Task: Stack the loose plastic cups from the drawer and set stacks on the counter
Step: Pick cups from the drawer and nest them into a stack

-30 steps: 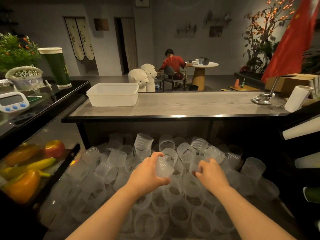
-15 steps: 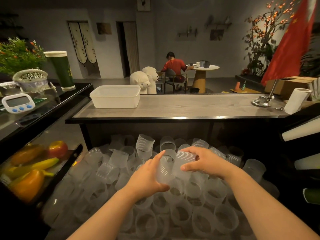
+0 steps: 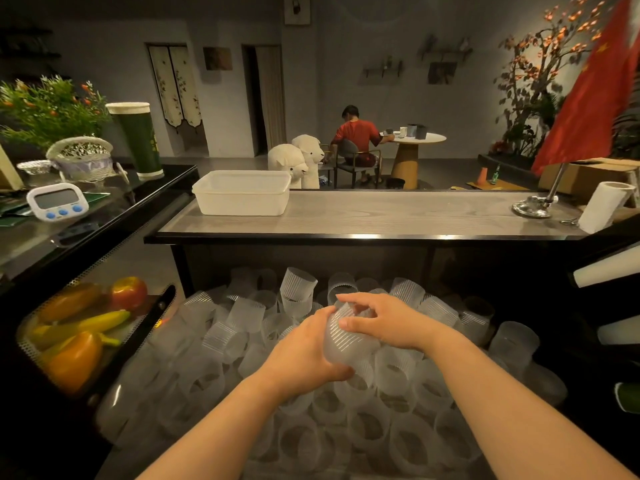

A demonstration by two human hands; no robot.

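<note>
While curled round a ribbed translucent cup (image 3: 346,337) from the left, left hand (image 3: 304,355) gripping its side, thumb underneath at the lower edge. Right hand (image 3: 384,320) laid over the top and right side of the same cup, fingers bent and wrapped round it; cannot tell whether one cup or two nested together. Held just above the drawer (image 3: 145,403), heaped with loose cups (image 3: 394,431), some upright, some tipped on their sides, one standing tall at the back (image 3: 298,284). Beyond the drawer, the counter (image 3: 398,213), pale wood-grain with a dark front edge, bearing a white rectangular tub (image 3: 242,197) at its left end, a chrome flag base (image 3: 531,206) and a paper towel roll (image 3: 604,206) at its right end. Left of the drawer, a perforated tray with an orange pepper (image 3: 74,358), a yellow banana-like fruit (image 3: 93,322) and a red apple (image 3: 128,292). Higher on the left, a dark glossy surface with a white digital timer (image 3: 57,201), a woven basket (image 3: 81,155) and a tall green tube (image 3: 136,140). Far back, a person (image 3: 356,136) seated at a round table (image 3: 415,138), two white plush animals (image 3: 299,159) near the counter's far side.
</note>
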